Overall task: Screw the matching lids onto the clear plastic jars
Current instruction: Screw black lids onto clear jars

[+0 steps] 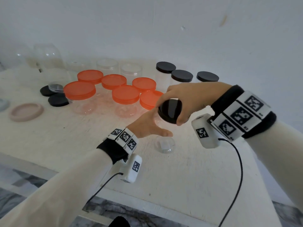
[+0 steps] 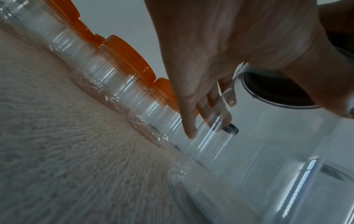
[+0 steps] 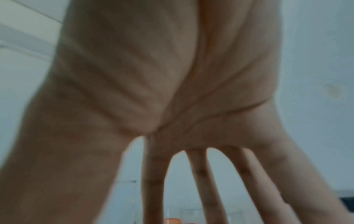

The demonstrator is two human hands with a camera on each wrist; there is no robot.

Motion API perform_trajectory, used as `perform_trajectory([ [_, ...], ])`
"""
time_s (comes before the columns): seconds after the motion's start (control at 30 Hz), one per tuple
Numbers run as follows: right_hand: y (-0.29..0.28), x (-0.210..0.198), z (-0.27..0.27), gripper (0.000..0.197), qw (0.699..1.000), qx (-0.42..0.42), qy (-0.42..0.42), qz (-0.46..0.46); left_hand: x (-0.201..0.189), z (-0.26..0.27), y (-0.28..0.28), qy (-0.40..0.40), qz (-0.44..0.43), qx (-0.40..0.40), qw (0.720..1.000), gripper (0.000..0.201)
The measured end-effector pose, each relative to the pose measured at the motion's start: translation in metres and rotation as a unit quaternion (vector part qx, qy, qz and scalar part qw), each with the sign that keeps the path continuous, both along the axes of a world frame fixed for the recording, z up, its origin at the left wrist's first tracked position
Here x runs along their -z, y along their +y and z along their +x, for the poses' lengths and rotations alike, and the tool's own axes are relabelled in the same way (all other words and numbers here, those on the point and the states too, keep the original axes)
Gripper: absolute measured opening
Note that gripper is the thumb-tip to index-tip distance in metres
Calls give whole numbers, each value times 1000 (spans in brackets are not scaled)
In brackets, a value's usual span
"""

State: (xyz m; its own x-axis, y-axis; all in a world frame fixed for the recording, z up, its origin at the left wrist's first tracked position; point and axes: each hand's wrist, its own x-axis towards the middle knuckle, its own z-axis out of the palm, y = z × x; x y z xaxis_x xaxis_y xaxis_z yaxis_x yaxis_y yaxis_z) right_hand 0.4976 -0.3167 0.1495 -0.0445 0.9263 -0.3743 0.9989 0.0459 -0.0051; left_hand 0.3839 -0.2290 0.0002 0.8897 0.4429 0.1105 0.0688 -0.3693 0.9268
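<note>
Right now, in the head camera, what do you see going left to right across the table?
Pink dish → loose black lids → jars with orange lids → black lid under the right hand → black-lidded jar.

A plain white painted wall (image 1: pixel 164 22) fills the twelve o'clock side, with a brownish smear at two o'clock. A white rough-textured tabletop (image 1: pixel 172 174) spreads below; grey marbled floor (image 1: pixel 114 210) at six o'clock.

Orange lids (image 1: pixel 126 94) cap six clear jars (image 1: pixel 85 106). Black lids (image 1: pixel 182 75) cap three clear jars at the rear; one glossy black lid (image 1: pixel 170 111) sits in the foreground. Two loose black lids (image 1: pixel 58 100) lie left. Pale pink lid (image 1: pixel 26 111). Off-white table (image 1: pixel 164 174). Wristbands (image 1: pixel 241 114) carry black-and-white square markers. Cream sleeves (image 1: pixel 49 199).
</note>
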Motion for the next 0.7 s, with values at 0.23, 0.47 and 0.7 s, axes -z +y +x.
perform_trajectory([
  [0.23, 4, 8, -3, 64, 996, 42, -4, 77, 4, 0, 0, -14, 6, -11, 1000, 96],
  [0.47, -3, 5, 0, 72, 998, 15, -24, 51, -4, -3, -1, 1, 11, 6, 1000, 87],
  [0.7, -6, 13, 2, 62, 992, 31, 40, 120, 2, -1, -4, -20, 30, -23, 999, 91],
])
